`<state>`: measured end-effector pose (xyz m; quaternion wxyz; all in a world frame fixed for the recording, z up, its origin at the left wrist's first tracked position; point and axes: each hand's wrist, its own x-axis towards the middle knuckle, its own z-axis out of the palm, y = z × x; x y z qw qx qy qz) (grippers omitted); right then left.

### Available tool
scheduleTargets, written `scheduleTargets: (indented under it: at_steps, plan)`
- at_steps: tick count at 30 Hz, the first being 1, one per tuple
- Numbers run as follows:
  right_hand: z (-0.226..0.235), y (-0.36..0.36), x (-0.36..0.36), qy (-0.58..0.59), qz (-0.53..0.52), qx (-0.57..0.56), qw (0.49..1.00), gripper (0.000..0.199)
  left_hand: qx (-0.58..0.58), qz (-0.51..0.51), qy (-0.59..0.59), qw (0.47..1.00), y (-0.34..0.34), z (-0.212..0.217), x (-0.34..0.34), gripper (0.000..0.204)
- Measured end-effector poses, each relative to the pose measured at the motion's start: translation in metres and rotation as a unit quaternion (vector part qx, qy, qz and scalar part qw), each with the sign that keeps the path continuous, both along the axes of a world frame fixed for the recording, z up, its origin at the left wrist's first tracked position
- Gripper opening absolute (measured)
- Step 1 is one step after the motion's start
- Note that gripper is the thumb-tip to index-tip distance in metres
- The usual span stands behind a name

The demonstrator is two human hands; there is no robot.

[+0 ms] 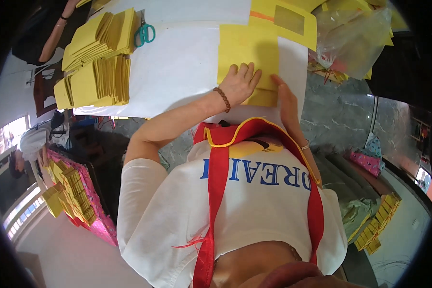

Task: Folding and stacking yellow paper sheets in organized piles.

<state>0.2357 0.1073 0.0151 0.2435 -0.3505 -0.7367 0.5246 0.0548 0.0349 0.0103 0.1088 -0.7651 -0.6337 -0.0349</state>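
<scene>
A yellow paper piece [249, 45], folded across its lower part, lies on the white-covered table in front of me. My left hand [243, 80] rests on it with the fingers stretched out and slightly spread, pressing near the fold. Along the paper's right edge, my right hand [287, 100] stands on its side, fingers straight and fingertips touching the paper. Some of its fingers are hidden. Just beyond lies a larger yellow sheet [308, 29] with a rectangular window and an orange strip.
Stacks of folded yellow paper [98, 41] fill the table's left side, beside teal-handled scissors [145, 34]. A clear plastic bag [353, 41] sits at the right. Another person's arm [53, 41] shows at far left. Bundled yellow pieces [72, 192] lie on a pink cloth.
</scene>
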Motion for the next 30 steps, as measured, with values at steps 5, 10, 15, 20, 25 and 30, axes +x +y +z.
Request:
scheduleTargets:
  at_steps: [5,10,15,20,25,30]
  plan:
    - [-0.001,0.004,0.005,0.078,-0.096,-0.074,0.99,0.042,0.044,-0.031,-0.2,0.978,0.002,-0.001,-0.023,0.057]
    - [-0.013,-0.001,0.013,0.072,-0.147,-0.115,0.98,0.041,0.221,0.021,-0.202,0.954,-0.004,0.033,-0.087,0.049]
    - [-0.02,0.0,0.015,0.043,-0.12,-0.09,0.988,0.037,0.14,0.123,-0.124,0.975,-0.037,-0.022,-0.169,0.047]
    - [-0.032,-0.003,0.014,0.05,-0.116,-0.095,0.987,0.03,0.081,0.09,-0.146,0.982,-0.047,-0.048,-0.172,0.041]
    - [-0.031,0.002,0.007,-0.039,-0.061,0.195,0.978,0.028,0.061,0.121,-0.156,0.978,-0.046,-0.052,-0.171,0.039]
    - [-0.031,0.013,0.002,-0.091,0.031,0.312,0.945,0.028,0.038,0.115,-0.056,0.991,-0.038,-0.017,-0.158,0.031]
